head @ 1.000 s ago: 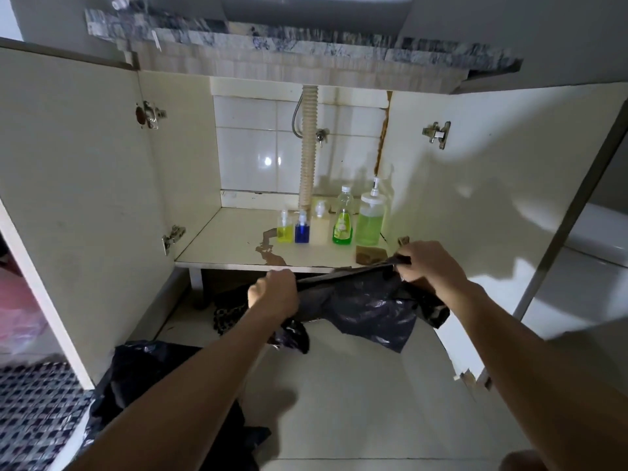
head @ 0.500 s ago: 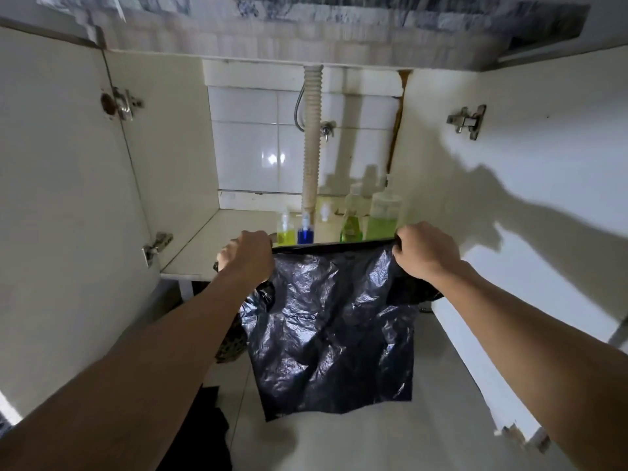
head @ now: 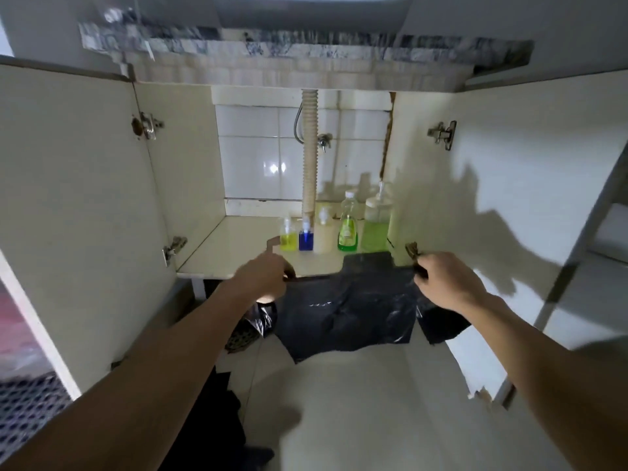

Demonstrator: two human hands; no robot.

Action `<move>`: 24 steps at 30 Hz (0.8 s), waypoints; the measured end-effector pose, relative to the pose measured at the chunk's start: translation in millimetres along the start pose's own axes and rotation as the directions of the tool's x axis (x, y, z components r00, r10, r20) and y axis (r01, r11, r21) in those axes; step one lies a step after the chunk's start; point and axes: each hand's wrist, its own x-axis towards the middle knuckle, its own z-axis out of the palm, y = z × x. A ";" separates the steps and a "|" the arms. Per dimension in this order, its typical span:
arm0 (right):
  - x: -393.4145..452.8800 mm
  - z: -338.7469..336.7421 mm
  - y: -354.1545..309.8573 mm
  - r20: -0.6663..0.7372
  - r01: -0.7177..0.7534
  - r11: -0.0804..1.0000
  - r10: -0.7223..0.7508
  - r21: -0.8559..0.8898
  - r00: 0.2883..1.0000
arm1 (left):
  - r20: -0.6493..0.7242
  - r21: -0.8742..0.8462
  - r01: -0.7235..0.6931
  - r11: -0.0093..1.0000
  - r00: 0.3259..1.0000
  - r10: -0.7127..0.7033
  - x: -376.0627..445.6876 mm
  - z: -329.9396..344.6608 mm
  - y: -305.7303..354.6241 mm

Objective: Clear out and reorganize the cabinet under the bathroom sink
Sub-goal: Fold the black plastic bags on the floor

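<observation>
Now bag stretched between both hands at cabinet shelf front.
Left hand and right hand each pinch black bag top corners.

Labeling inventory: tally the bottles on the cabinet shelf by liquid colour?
Yellow: 1
Blue: 1
Cream: 1
Green: 2, the slim bottle and the big pump bottle
Total: 5

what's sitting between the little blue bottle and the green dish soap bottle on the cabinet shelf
In the head view, a cream-coloured pump bottle stands between the blue bottle and the green bottle, in the same row on the shelf.
</observation>
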 end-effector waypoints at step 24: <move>-180.4 201.8 26.1 0.788 0.049 0.945 0.240 -0.323 0.568 | 0.711 -0.029 0.053 0.998 0.703 -0.016 -97.9 268.7 26.8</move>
